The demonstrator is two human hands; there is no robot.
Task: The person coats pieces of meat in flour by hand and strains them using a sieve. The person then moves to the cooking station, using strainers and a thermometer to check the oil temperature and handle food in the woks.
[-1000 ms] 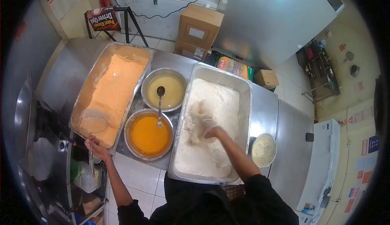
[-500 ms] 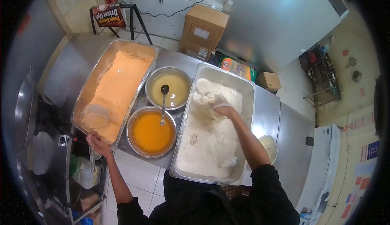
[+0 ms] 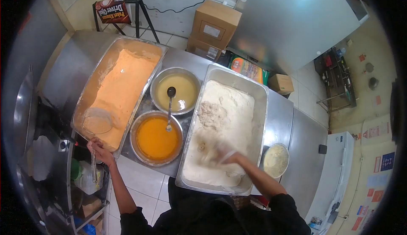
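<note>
My left hand (image 3: 99,149) is closed round the handle of a wire strainer (image 3: 97,121), whose round mesh basket lies over the near end of a tray of orange powder (image 3: 121,80). My right hand (image 3: 224,152), blurred by motion, is low in a large metal tray of white flour (image 3: 241,107); its fingers are smeared, and what they hold cannot be made out. Clumpy, brownish pieces (image 3: 212,115) lie on the flour beyond that hand. Between the trays stand a bowl of orange liquid (image 3: 157,138) and a bowl of pale liquid (image 3: 182,86), with a black-ended ladle (image 3: 170,93) across them.
A smaller bowl with pale residue (image 3: 276,160) stands right of the flour tray, on the steel table (image 3: 311,144). Past the table's far edge are stacked cardboard boxes (image 3: 214,25) and a colourful sack (image 3: 246,69). Shelves with containers (image 3: 87,180) are at the lower left.
My right hand went from the middle of the flour tray to its far part, then back to the near part. Clumpy pieces now show where it was. My left hand keeps its grip on the strainer.
</note>
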